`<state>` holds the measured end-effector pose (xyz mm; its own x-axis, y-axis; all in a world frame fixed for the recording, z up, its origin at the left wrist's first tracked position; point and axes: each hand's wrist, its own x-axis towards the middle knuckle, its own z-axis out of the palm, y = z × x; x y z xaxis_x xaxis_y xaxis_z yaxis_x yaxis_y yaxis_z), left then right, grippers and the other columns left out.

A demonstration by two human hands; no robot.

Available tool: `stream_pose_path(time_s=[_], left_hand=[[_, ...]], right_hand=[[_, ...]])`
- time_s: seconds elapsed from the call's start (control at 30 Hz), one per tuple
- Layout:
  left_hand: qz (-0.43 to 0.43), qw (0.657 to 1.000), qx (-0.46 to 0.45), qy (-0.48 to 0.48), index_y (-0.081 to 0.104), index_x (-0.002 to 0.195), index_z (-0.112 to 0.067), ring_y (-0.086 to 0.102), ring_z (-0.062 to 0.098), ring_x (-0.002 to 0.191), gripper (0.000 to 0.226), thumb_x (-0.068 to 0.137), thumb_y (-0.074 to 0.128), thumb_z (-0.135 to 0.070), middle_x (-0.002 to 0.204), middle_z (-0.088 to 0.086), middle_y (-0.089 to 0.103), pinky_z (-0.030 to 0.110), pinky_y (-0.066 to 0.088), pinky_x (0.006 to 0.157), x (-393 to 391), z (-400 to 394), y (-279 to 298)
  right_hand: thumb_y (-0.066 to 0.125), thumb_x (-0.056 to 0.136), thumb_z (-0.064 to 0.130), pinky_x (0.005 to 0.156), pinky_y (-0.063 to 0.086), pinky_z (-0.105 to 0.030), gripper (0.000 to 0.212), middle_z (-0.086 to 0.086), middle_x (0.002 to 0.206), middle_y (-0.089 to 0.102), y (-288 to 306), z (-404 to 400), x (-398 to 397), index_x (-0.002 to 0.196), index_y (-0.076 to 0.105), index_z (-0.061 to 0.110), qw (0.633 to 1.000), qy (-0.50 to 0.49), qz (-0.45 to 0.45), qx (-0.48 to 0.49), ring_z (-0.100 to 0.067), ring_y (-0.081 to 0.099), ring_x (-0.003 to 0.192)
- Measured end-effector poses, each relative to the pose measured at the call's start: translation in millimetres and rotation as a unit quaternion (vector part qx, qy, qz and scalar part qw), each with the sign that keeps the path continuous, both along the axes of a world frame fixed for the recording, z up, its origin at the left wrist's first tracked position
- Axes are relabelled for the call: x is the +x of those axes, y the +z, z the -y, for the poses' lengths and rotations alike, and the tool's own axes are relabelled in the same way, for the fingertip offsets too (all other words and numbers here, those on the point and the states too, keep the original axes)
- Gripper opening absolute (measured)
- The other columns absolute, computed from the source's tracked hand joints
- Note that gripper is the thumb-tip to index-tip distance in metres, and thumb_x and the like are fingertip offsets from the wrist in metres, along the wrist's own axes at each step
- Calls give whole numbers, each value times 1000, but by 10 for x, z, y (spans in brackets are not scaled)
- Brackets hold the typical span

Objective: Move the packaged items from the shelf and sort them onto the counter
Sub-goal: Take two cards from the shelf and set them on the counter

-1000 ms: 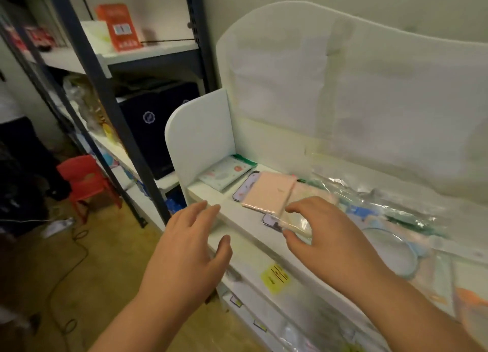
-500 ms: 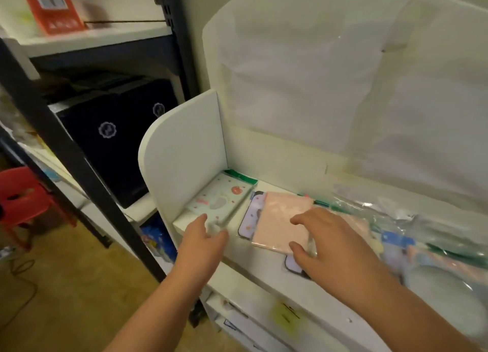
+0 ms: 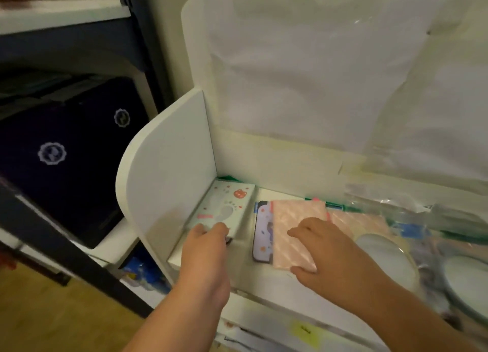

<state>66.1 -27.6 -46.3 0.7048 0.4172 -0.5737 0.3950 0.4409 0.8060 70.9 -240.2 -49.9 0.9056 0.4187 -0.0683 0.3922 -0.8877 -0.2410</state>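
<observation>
A white shelf (image 3: 266, 272) holds flat packaged items. At its left end lies a pale green packet (image 3: 227, 206) with a small red animal print. My left hand (image 3: 204, 251) pinches the packet's near edge between thumb and fingers. To the right a pink packet (image 3: 295, 225) lies over a dark phone-case packet (image 3: 261, 235). My right hand (image 3: 335, 256) grips the pink packet, fingers on top and thumb at its near corner. More clear-wrapped packets (image 3: 390, 227) and round plate-like items (image 3: 388, 256) fill the shelf's right side.
A white curved side panel (image 3: 163, 172) closes the shelf's left end and a tall white back panel (image 3: 317, 74) stands behind. A dark metal rack (image 3: 79, 251) with black boxes (image 3: 66, 145) is to the left. Wooden floor (image 3: 52, 312) lies below.
My view has moved closer to the shelf. My left hand reached forward from the shelf's edge onto the green packet. My right hand slid down to the pink packet's near corner.
</observation>
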Motion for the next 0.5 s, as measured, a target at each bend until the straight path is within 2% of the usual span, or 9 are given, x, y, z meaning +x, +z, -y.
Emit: stream_pose_path(time_s=[0.03, 0.1, 0.17, 0.23, 0.27, 0.37, 0.43, 0.5], left_hand=[[4, 1000, -8, 16, 58, 109, 6, 61, 30, 80, 32, 80, 60, -8, 100, 21, 63, 35, 52, 65, 17, -27, -47], [21, 998, -45, 37, 58, 98, 7, 62, 25, 67, 16, 85, 56, 0, 86, 17, 64, 23, 52, 51, 47, -40, -88], [52, 988, -138, 53, 59, 96, 1, 69, 16, 64, 8, 93, 52, 2, 86, 9, 67, 19, 55, 53, 102, -40, -31], [75, 971, -212, 77, 60, 112, 0, 74, 19, 86, 17, 98, 53, -5, 103, 12, 72, 30, 60, 72, 207, -42, -31], [77, 966, -232, 79, 60, 119, -1, 73, 23, 93, 23, 98, 55, -9, 108, 14, 72, 35, 60, 77, 262, -66, -27], [70, 957, -271, 73, 58, 126, -1, 71, 27, 100, 31, 98, 59, -13, 116, 17, 71, 39, 63, 69, 413, -162, -19], [58, 954, -290, 53, 57, 127, 1, 69, 31, 103, 31, 98, 56, -11, 118, 19, 70, 44, 62, 65, 470, -220, -4], [54, 952, -299, 31, 56, 127, 1, 69, 33, 100, 30, 98, 53, -6, 115, 20, 70, 47, 62, 61, 493, -260, 6]], right_hand=[[56, 83, 55, 107, 33, -25, 64, 13, 142, 36, -10, -8, 5, 142, 38, 38, 1000, 0, -12, -11, -12, 37, 131], [56, 82, 59, 114, 25, -28, 71, 11, 153, 24, -11, -25, 3, 146, 30, 39, 999, 3, -40, -33, -13, 24, 141], [55, 82, 60, 118, 21, -29, 74, 10, 158, 16, -11, -40, 3, 148, 27, 40, 998, 6, -48, -43, -13, 17, 145], [54, 84, 57, 119, 20, -31, 71, 9, 159, 15, -2, -64, -7, 147, 27, 40, 998, -1, -49, -43, -14, 16, 146], [53, 85, 55, 119, 20, -31, 68, 9, 159, 16, 2, -76, -12, 147, 28, 40, 998, -5, -45, -42, -14, 16, 146], [50, 90, 40, 119, 18, -32, 61, 6, 159, 16, -2, -94, -43, 147, 29, 37, 998, -3, -19, -51, -16, 15, 147], [51, 89, 27, 119, 19, -33, 64, 1, 160, 18, -34, -103, -79, 149, 30, 31, 998, 0, -8, -64, -20, 18, 148], [63, 77, 23, 114, 31, -37, 71, -5, 156, 34, -50, -124, -120, 145, 41, 23, 996, -1, 4, -90, -26, 37, 142]])
